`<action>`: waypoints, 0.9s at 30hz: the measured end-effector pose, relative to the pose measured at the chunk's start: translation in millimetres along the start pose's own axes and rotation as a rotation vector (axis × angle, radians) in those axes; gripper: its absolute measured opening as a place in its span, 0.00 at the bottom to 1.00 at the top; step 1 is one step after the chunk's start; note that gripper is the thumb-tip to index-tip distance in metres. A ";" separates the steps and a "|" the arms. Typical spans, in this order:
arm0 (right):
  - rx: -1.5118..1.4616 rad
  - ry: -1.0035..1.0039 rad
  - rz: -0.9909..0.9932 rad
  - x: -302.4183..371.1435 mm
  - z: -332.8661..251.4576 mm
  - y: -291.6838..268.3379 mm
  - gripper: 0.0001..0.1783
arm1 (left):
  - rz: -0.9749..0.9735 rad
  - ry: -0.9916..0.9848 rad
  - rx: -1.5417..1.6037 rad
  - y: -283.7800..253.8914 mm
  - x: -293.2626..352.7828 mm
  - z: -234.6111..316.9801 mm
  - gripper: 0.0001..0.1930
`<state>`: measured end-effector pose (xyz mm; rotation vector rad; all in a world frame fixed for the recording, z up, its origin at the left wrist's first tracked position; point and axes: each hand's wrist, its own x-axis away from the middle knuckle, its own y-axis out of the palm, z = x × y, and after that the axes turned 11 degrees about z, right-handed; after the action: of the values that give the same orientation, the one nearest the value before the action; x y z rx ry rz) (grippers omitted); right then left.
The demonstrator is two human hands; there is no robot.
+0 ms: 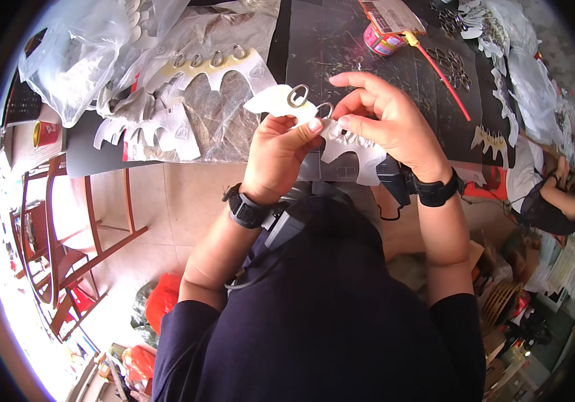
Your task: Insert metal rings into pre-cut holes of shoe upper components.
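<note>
A white scalloped strip (361, 157) with oval metal rings is up in front of me, above the table's near edge. My left hand (277, 151) is closed, pinching the strip between thumb and fingers. One ring (298, 96) stands on the strip's left part, just above that thumb. Another metal ring (325, 109) lies between my two hands. My right hand (388, 124) has its thumb and a bent finger at the strip beside this ring, with the index finger stretched out above. Beneath the right hand the strip is folded, and its lower points hang down.
Left on the dark table (321, 40) lie a scalloped strip with several rings (217, 59) and more white strips (156, 130). A pink tin (382, 40) and a red-handled brush (445, 80) are at the back. Loose rings (449, 67) lie right. Another person (555, 181) sits at the right.
</note>
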<state>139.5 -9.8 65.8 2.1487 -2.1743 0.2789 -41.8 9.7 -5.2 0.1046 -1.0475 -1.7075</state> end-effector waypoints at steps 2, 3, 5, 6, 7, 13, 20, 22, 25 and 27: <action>0.003 -0.013 0.011 0.1 1.7 2.8 0.23 | 0.009 0.027 0.027 0.7 0.2 -3.7 0.08; 0.023 -0.042 0.008 -0.8 3.5 4.2 0.23 | 0.009 0.024 0.026 2.0 0.6 -3.7 0.08; 0.041 -0.069 0.006 -2.1 4.7 3.5 0.22 | -0.035 0.080 0.008 5.3 1.9 -2.2 0.09; -0.011 -0.043 -0.026 -2.8 4.2 2.1 0.22 | -0.035 0.078 0.007 5.5 2.4 -1.6 0.09; -0.063 -0.018 -0.059 -3.7 4.0 0.7 0.22 | -0.052 -0.006 0.065 5.5 2.7 -1.1 0.09; 0.030 0.039 -0.116 -8.1 7.1 -5.7 0.22 | -0.121 -0.194 0.162 1.2 2.9 3.2 0.08; -0.193 0.104 -0.086 -5.1 5.1 -19.3 0.22 | -0.082 -0.139 0.200 -3.3 -0.6 10.4 0.04; -0.179 0.111 -0.106 1.9 6.2 -22.5 0.23 | -0.111 -0.162 0.241 -9.8 -4.0 7.3 0.04; -0.140 0.135 -0.114 8.3 7.8 -24.8 0.24 | -0.087 -0.179 0.258 -9.1 -4.7 6.4 0.05; -0.122 0.097 -0.049 10.3 9.6 -26.0 0.23 | -0.010 -0.175 0.285 -1.2 -1.2 9.4 0.04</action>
<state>165.9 -21.8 60.2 2.0746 -2.0281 0.2353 -47.2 16.2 -0.8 0.1446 -1.4193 -1.5881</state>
